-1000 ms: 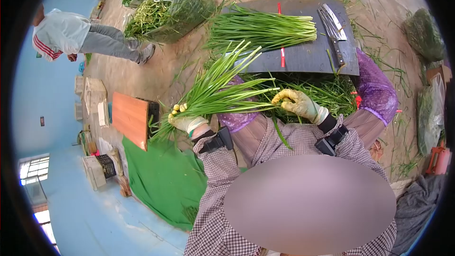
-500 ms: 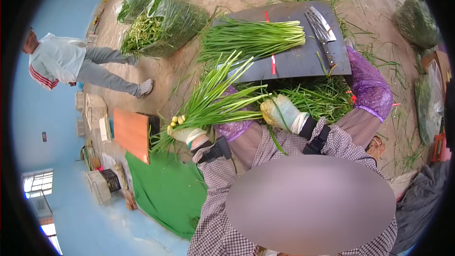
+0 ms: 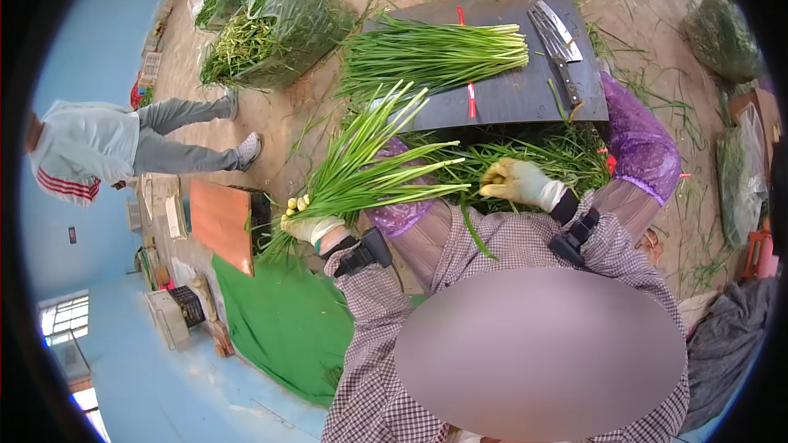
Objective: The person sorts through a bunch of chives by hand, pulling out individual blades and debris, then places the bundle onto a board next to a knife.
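My left hand (image 3: 310, 228), in a pale, soiled glove, is closed round a bunch of garlic chives (image 3: 361, 168). Their pale stalk ends fan out to the right, and yellow-tipped fingers show over the leaves. My right hand (image 3: 517, 182), gloved too, is curled with its fingertips drawn together just right of the stalk ends. Whatever is between those fingertips is too small to make out. A loose green blade (image 3: 476, 234) hangs below them over my lap. Ahead, a larger pile of chives (image 3: 435, 53) lies on a dark board (image 3: 509, 98).
A knife (image 3: 561, 57) lies on the board's right part, beside a red strap (image 3: 471, 100). Loose greens (image 3: 542, 156) fill the space under the board. Bagged greens (image 3: 287, 29) stand at upper left, near a walking person (image 3: 107, 143). An orange panel (image 3: 222, 226) and green sheet (image 3: 279, 320) are at left.
My right hand has moved slightly right and up, away from the stalk ends, and its fingers have turned. My left hand has shifted a little left with the bunch. The person at left has moved.
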{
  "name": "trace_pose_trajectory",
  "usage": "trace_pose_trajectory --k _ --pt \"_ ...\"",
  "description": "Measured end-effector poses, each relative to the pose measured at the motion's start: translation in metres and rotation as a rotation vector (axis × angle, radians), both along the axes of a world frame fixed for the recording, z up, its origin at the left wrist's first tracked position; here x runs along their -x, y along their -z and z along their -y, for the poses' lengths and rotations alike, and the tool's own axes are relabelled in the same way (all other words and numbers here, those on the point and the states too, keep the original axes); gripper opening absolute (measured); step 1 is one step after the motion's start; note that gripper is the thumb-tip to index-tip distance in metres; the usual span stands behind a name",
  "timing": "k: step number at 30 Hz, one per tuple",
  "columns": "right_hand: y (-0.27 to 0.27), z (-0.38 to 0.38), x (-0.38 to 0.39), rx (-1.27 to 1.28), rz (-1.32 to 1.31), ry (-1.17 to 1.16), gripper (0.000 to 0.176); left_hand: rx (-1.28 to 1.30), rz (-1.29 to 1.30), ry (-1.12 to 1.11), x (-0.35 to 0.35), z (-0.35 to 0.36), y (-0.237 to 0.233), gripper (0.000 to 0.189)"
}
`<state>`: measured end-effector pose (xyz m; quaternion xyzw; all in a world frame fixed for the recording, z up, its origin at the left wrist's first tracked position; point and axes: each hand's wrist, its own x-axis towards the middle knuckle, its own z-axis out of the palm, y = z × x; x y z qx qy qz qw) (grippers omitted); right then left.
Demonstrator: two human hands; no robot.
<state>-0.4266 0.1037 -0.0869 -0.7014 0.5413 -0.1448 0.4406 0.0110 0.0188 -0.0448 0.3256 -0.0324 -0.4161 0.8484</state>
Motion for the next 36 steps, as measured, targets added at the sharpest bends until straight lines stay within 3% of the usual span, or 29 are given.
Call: trace_pose_trajectory --k 2,4,6,7,10,13,16,19,21,22,24,26,30,33,34,36 --pt "0.023 0.002 -0.030 -0.197 0.547 0.099 0.049 0.009 -0.018 0.031 0.001 0.000 0.001 0.028" --pt "0.007 0.004 -0.048 -0.444 0.776 0.166 0.039 -0.006 -0.010 0.037 -0.001 -0.001 0.000 0.027" --pt "0.027 0.005 -0.063 -0.571 0.972 0.180 0.035 -0.042 0.003 0.019 0.003 -0.001 0.000 0.026" --pt "0.038 0.004 -0.066 -0.635 1.066 0.189 0.033 -0.037 0.017 0.004 0.005 -0.003 -0.002 0.025" --pt "0.019 -0.001 -0.063 -0.416 0.947 0.200 0.026 0.038 0.032 0.033 0.000 -0.005 0.002 0.026" --pt "0.010 -0.002 -0.054 -0.243 0.687 0.222 0.022 -0.063 0.021 -0.047 0.010 -0.004 -0.003 0.026" --pt "0.018 -0.002 -0.024 -0.005 0.377 0.267 0.021 -0.043 0.021 0.011 -0.002 -0.004 0.007 0.025" --pt "0.048 -0.012 0.036 0.310 -0.219 0.264 0.015 0.064 -0.038 0.102 0.003 -0.006 -0.003 0.024" --pt "0.051 -0.019 0.062 0.091 -0.901 0.026 0.016 0.039 -0.033 0.090 0.004 -0.005 -0.005 0.023" --pt "0.060 -0.028 0.073 -0.160 -0.979 -0.116 0.026 0.031 -0.033 0.082 0.006 -0.003 -0.006 0.023" --pt "0.016 -0.044 0.066 0.050 -0.906 -0.150 0.038 0.005 -0.037 0.015 0.011 -0.001 -0.009 0.022" --pt "-0.027 -0.029 0.045 -0.177 -0.739 -0.118 0.046 -0.013 -0.027 0.018 0.011 -0.002 -0.009 0.022" --pt "-0.071 -0.012 0.026 0.035 -0.328 -0.079 0.035 -0.016 -0.004 0.093 -0.007 0.002 0.002 0.024" --pt "-0.072 -0.002 0.028 -0.414 0.534 0.063 0.033 -0.025 0.001 0.060 -0.007 0.004 -0.002 0.024" --pt "-0.055 0.003 0.033 -0.454 0.665 0.016 0.033 0.015 -0.028 0.126 -0.009 0.000 -0.004 0.024" --pt "0.010 -0.010 0.015 -0.122 -0.706 -0.101 0.031 0.106 -0.099 0.256 -0.011 0.000 -0.006 0.025"
